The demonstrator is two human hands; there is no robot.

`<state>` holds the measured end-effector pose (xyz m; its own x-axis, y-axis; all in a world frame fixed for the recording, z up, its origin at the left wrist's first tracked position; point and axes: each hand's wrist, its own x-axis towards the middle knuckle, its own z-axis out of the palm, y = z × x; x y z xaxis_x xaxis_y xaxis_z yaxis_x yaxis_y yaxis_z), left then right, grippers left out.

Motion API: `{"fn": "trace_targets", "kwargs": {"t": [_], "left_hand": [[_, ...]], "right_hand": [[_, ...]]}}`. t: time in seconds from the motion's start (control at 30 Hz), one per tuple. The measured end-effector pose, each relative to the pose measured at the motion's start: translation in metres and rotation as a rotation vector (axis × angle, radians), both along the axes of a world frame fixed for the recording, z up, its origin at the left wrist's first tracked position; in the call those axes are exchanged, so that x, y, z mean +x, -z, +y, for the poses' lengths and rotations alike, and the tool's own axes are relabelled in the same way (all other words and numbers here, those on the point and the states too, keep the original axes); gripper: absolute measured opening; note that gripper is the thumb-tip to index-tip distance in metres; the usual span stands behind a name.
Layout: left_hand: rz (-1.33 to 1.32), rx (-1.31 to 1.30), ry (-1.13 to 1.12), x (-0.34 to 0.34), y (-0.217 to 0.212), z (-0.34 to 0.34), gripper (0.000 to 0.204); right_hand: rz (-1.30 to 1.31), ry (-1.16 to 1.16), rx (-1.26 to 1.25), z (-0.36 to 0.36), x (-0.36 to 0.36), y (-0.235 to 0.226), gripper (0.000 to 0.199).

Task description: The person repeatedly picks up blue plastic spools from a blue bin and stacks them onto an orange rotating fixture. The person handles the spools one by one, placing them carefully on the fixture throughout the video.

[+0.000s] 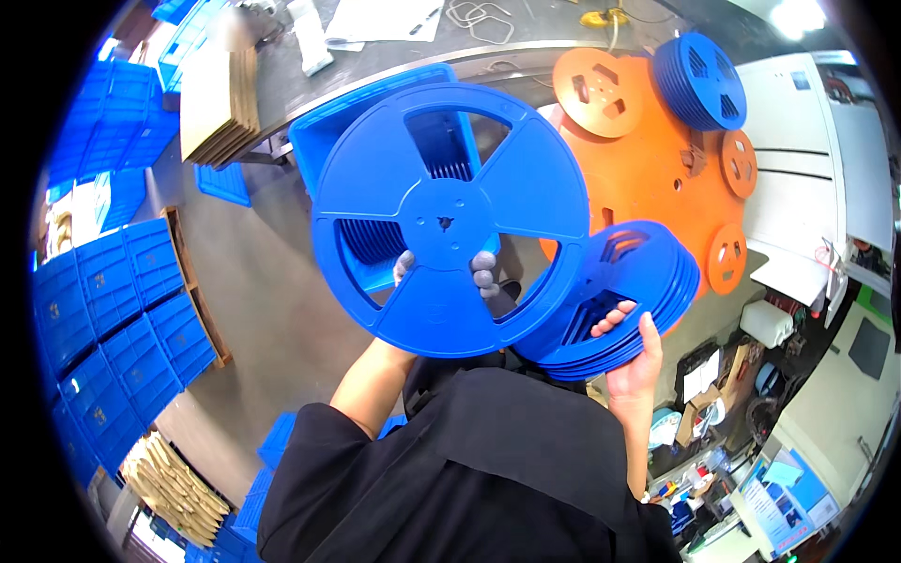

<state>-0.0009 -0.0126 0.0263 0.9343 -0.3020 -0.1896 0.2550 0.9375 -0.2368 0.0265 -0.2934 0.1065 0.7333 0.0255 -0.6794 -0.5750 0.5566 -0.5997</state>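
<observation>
My left hand (484,273) is behind a large blue plastic reel (450,310) and grips it. Grey-covered fingertips show through two of the reel's windows, on either side of the lower spoke. The rest of that hand is hidden by the reel. To the right, my right hand (635,361) is closed on the edge of a tilted stack of blue reel flanges (662,258), its bare fingers reaching into a window. The large reel overlaps the left part of this stack. Behind it, a blue bin (314,141) holds several upright blue discs.
An orange round turntable (648,188) bears orange discs (598,92) and another blue flange stack (699,82). A grey workbench (375,66) with papers runs along the far side. Stacked blue crates (122,291) stand on a wooden pallet (195,286) at left. White machine cabinets (788,141) stand at right.
</observation>
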Motion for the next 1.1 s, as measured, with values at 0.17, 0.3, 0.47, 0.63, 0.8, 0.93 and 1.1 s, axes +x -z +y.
{"fn": "trace_targets", "kwargs": {"t": [0.17, 0.3, 0.47, 0.63, 0.8, 0.93, 1.1], "left_hand": [[0.078, -0.067, 0.019, 0.009, -0.006, 0.013, 0.058], [0.146, -0.051, -0.037, 0.015, 0.000, 0.025, 0.057], [0.499, 0.284, -0.084, 0.029, 0.101, 0.068, 0.037], [0.712, 0.419, -0.009, 0.071, 0.203, 0.099, 0.027], [0.570, 0.427, 0.142, 0.123, 0.280, 0.100, 0.029], [0.429, 0.342, 0.109, 0.133, 0.364, 0.102, 0.034], [0.681, 0.470, 0.088, 0.162, 0.362, 0.089, 0.043]], "right_hand": [[-0.012, 0.041, -0.059, -0.004, 0.000, 0.006, 0.039], [0.019, 0.032, -0.075, 0.007, 0.006, 0.004, 0.042], [0.103, 0.090, -0.110, 0.028, 0.013, 0.008, 0.040], [0.162, 0.116, -0.167, 0.036, 0.016, 0.019, 0.042], [0.172, 0.124, -0.141, 0.028, 0.009, 0.033, 0.043], [0.181, 0.084, -0.135, 0.024, 0.008, 0.040, 0.042], [0.162, 0.099, -0.155, 0.028, 0.005, 0.041, 0.042]]}}
